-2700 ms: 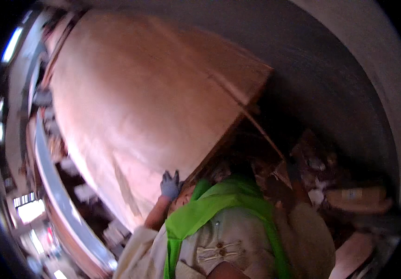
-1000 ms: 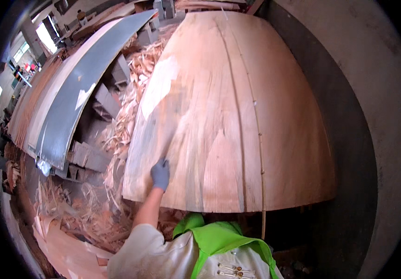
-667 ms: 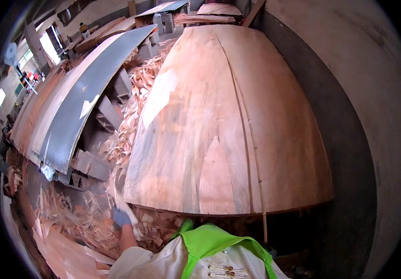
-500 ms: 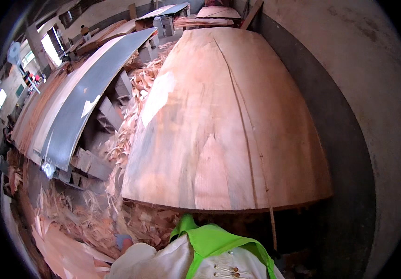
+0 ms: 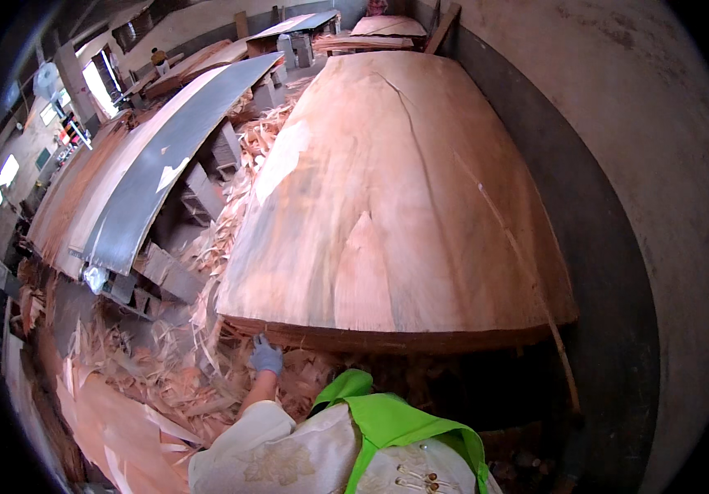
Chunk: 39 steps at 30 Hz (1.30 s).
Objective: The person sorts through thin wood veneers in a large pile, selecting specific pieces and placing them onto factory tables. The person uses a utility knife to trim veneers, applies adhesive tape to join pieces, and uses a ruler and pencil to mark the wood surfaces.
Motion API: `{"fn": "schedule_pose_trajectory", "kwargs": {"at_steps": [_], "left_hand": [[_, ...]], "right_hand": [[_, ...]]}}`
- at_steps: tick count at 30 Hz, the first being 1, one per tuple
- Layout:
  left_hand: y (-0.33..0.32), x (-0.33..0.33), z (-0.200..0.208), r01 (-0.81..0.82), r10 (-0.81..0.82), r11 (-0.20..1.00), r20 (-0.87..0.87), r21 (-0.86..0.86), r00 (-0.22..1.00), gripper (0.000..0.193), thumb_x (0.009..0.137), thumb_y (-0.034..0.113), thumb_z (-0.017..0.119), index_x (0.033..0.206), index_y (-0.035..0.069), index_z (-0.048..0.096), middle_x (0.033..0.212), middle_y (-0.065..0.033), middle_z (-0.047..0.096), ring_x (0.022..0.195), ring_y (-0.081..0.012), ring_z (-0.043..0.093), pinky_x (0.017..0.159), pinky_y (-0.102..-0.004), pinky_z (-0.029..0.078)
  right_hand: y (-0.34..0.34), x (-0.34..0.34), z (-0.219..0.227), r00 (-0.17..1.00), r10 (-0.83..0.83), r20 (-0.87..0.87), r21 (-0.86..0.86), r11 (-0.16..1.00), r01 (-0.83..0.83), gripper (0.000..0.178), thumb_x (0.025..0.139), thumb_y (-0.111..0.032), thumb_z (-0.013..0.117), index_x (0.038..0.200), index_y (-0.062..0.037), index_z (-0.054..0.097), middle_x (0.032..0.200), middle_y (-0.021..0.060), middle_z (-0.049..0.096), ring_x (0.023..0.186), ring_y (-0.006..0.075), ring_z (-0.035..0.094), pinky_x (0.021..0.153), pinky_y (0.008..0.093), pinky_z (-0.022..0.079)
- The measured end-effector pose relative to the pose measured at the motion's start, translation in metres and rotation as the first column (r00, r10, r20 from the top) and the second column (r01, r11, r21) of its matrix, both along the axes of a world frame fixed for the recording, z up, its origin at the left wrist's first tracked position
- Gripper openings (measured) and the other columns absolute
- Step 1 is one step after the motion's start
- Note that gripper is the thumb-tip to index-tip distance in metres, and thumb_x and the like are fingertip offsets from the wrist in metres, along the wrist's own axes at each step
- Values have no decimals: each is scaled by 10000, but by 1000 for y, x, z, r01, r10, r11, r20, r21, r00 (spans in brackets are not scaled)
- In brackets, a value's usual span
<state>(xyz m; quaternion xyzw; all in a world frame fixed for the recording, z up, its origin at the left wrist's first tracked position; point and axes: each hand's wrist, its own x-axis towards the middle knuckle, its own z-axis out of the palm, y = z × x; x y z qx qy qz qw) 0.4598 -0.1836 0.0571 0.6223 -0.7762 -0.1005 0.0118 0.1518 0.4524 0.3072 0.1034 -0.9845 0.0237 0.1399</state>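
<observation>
My left hand (image 5: 266, 356), in a grey-blue glove, is just below the near left corner of a large stack of wood veneer sheets (image 5: 420, 247). Its fingers point toward the stack's edge, look apart and hold nothing I can see. A long thin stick (image 5: 527, 267) slants across the right part of the top sheet and over the near edge. At its lower end, deep in shadow, my right hand (image 5: 575, 418) shows only as a dim shape closed round the stick. The top sheet is pinkish tan, with a pale patch at its left edge and a dark crease.
Torn veneer scraps (image 5: 157, 370) litter the floor at the left. A grey-topped stack (image 5: 144, 189) rests on blocks (image 5: 169, 272) farther left. A wall (image 5: 618, 247) runs close along the right. Farther back are more stacks, a fan (image 5: 46, 81) and another person (image 5: 159, 59).
My left hand has come up and forward to the stack's near left corner. The stick has swung to the right across the top sheet. The view has shifted slightly.
</observation>
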Motion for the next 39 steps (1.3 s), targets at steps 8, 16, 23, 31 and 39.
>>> {"fn": "schedule_pose_trajectory", "kwargs": {"at_steps": [8,16,23,31,39], "left_hand": [[45,88,-53,-122,145,962,-78,246,986,733,758,311,607,1382,72,305,1403,-182,337,1201,-353,443,962,-436,401],[6,204,-106,92,-347,846,412,525,843,566,800,319,549,1294,60,449,1205,-226,538,1029,-381,574,838,-431,486],[-24,155,-60,44,14,973,-246,226,969,547,780,273,589,1261,38,472,1120,-247,566,1009,-398,563,850,-423,463],[-58,284,-154,-233,391,753,-133,616,911,353,838,254,552,1114,37,591,1058,-223,605,951,-374,595,818,-446,477],[-76,306,-166,131,-209,860,106,494,972,331,840,276,506,1031,38,636,1032,-197,630,946,-373,604,822,-446,481]], "right_hand": [[-82,8,5,990,-91,112,-49,994,97,251,850,-215,542,879,11,647,811,232,618,746,382,600,626,432,457],[-83,59,-113,936,166,311,-443,896,-12,198,804,-200,613,738,-15,626,652,183,583,553,255,529,535,370,406],[-116,129,-136,957,49,285,-366,928,61,143,773,-145,618,751,-4,618,666,168,596,579,132,499,530,348,399],[-99,247,-79,905,-197,377,-202,936,287,127,756,-107,593,774,16,622,604,197,490,582,221,489,567,350,382],[-51,335,-115,970,-178,166,-246,945,216,188,715,-77,541,619,34,424,540,171,380,515,246,347,523,373,309]]}}
